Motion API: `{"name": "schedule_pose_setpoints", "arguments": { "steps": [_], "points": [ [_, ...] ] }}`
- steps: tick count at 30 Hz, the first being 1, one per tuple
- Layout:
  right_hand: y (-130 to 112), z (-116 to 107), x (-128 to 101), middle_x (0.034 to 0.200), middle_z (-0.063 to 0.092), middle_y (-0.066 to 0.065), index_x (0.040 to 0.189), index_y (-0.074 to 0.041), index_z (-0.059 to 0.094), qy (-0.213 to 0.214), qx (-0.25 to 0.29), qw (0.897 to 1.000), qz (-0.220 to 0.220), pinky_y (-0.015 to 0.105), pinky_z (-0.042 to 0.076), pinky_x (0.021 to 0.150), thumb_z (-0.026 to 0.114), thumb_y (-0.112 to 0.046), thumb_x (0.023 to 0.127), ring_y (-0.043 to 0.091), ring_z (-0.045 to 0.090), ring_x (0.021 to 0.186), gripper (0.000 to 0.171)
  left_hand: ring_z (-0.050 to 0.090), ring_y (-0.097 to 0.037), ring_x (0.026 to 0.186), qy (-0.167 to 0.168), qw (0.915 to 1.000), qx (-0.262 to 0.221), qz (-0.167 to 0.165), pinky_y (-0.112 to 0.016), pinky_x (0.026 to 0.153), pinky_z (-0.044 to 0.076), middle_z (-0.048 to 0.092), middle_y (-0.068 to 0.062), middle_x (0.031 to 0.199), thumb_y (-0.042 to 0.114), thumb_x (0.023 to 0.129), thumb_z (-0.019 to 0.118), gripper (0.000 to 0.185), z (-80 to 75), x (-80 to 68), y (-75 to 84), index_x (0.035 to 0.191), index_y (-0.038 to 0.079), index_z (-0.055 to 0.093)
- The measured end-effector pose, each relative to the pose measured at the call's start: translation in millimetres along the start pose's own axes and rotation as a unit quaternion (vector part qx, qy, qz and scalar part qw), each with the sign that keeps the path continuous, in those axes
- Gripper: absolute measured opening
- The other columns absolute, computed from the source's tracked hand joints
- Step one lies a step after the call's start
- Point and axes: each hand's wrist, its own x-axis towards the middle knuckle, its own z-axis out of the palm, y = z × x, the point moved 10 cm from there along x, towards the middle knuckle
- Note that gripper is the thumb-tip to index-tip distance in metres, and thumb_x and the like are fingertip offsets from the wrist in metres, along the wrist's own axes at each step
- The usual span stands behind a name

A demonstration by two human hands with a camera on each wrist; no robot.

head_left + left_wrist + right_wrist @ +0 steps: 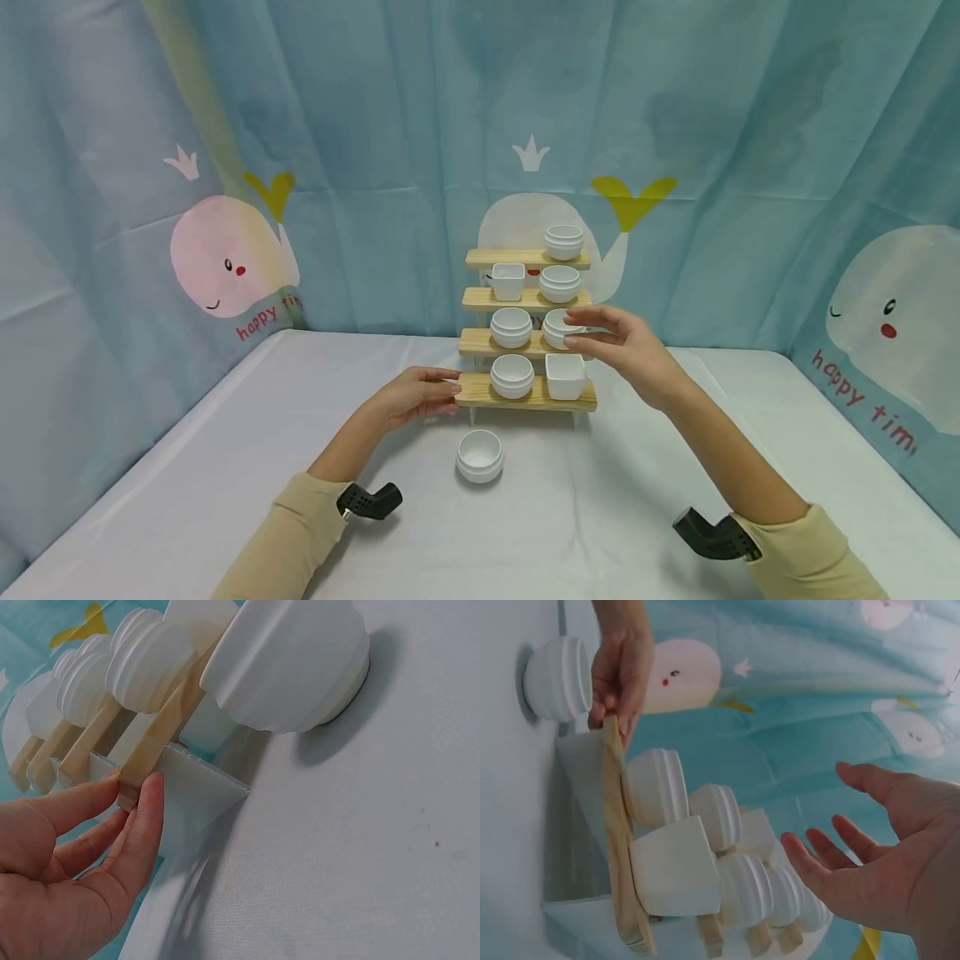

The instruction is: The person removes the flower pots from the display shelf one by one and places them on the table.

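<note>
A four-tier stand with wooden shelves (480, 390) carries small white bowls, some round and some square. My left hand (411, 398) pinches the left end of the lowest shelf; in the left wrist view its fingers (146, 825) meet the wooden end (146, 761). Spread and holding nothing, my right hand (633, 354) is beside the round bowl (553, 332) on the second shelf from the bottom, its fingertips overlapping that bowl in the head view. A square bowl (676, 866) sits at the right of the lowest shelf, with a round bowl (512, 377) to its left.
One round bowl (480, 457) stands on the white tablecloth (525, 525) in front of the stand. On the top shelf a single round bowl (564, 242) sits at the right. A blue whale-print curtain (390, 167) hangs behind the table.
</note>
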Motion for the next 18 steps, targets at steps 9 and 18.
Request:
{"name": "schedule_pose_setpoints", "arguments": {
  "steps": [9,18],
  "points": [
    [1,-10,3,0.146,0.055,0.019,0.145,0.005,0.053,0.014,-0.001,1.0,-0.003,0.019,0.052,0.097,0.069,-0.012,0.103,0.004,0.065,0.114,0.049,0.072,-0.011,0.088,-0.001,1.0,0.0,-0.002,-0.022,0.084,0.064,0.068,-0.013,0.112,0.0,0.107,0.058,0.053,0.2,-1.5,-0.1,0.154,-0.015,0.038],
    [0,-18,11,0.153,0.049,0.022,0.152,0.004,0.048,0.026,-0.021,0.999,0.008,0.03,0.048,0.11,0.068,-0.017,0.104,0.012,0.061,0.122,0.056,0.072,-0.011,0.088,0.001,1.0,0.004,0.0,-0.022,0.084,0.064,0.067,-0.013,0.114,0.001,0.107,0.058,0.053,0.6,-1.4,0.7,0.154,-0.015,0.039]
  ]
}}
